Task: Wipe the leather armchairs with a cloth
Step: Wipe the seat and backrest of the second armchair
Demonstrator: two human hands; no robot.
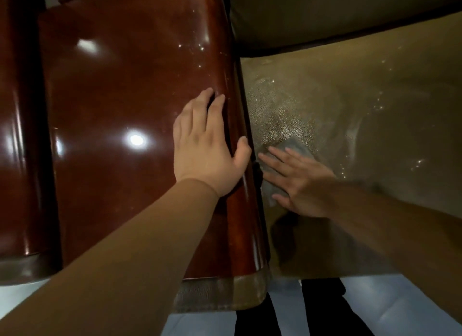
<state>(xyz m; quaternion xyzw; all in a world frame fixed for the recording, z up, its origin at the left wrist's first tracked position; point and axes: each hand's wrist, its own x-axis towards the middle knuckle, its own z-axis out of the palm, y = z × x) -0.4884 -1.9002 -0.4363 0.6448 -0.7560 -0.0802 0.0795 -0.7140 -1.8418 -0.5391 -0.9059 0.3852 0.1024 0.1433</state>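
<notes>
My right hand point(298, 179) lies flat, fingers spread, pressing the cloth point(296, 147) on the seat point(375, 105). My left hand point(207, 145) rests flat on the armrest point(130, 98). The cloth looks soft and floppy, so I think pressing its middle works best.

Grey cloth point(295, 150) lies flat on the tan leather seat point(375, 115), at its left edge by the glossy wooden armrest point(130, 110).
</notes>
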